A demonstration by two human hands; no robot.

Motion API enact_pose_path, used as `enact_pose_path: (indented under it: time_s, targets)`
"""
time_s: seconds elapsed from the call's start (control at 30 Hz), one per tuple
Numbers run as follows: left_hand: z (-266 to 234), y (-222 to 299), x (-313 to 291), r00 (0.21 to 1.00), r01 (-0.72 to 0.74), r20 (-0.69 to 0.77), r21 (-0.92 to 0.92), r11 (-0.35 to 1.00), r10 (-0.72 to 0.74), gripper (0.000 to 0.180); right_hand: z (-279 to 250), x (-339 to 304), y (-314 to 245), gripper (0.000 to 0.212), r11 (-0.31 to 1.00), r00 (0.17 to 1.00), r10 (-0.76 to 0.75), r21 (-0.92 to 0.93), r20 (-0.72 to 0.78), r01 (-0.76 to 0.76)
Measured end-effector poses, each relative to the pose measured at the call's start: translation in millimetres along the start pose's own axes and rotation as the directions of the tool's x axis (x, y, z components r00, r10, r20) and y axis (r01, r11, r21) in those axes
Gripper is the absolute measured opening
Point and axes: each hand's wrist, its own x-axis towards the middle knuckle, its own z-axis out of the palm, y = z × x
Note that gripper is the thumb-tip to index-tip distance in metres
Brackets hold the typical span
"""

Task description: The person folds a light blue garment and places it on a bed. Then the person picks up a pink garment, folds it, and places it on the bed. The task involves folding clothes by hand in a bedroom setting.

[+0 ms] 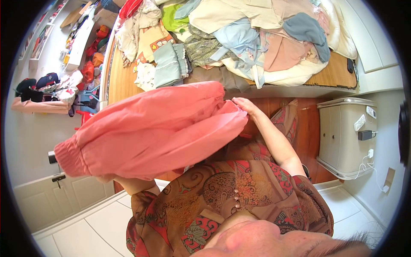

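A pair of pink trousers (150,128) with a gathered elastic waistband is stretched out in the air in front of me, waistband to the left and leg ends to the right. My right hand (245,106) is closed on the leg ends, with its thumb and fingers pinching the cloth. At the waistband end, my left hand (106,178) holds the trousers from underneath; the cloth covers its fingers. Just beyond the trousers, a folded grey-green garment (166,64) with a frilled edge lies on the bed's wooden surface (116,81).
A large heap of clothes (239,34) covers much of the bed. On the right stands a beige cabinet (338,137) with a power strip and chargers. Shelves (81,47) with bags and hats line the left wall, above a pale door (64,197).
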Motion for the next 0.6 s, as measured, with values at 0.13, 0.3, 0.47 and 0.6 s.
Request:
enact_pose_path:
  time_s: [0.13,0.3,0.47,0.6]
  targets:
    - [11,-15,-22,1.000,-0.006,0.014,-0.101,0.995,0.007,0.077,12,4,8,0.062,0.977,0.999,0.025,-0.211,0.034,-0.017]
    - [15,11,-26,0.998,-0.027,0.047,-0.207,0.978,0.037,0.078,49,23,12,0.060,0.963,0.894,0.183,0.109,0.408,-0.247]
    - [11,15,-31,0.998,0.002,0.068,-0.230,0.973,0.014,0.079,111,-16,11,0.048,0.942,0.884,0.328,-0.038,0.334,-0.335]
    - [15,18,-31,0.994,0.032,0.113,-0.249,0.968,-0.004,0.080,109,-12,43,0.045,0.945,0.870,0.317,-0.051,0.378,-0.322]
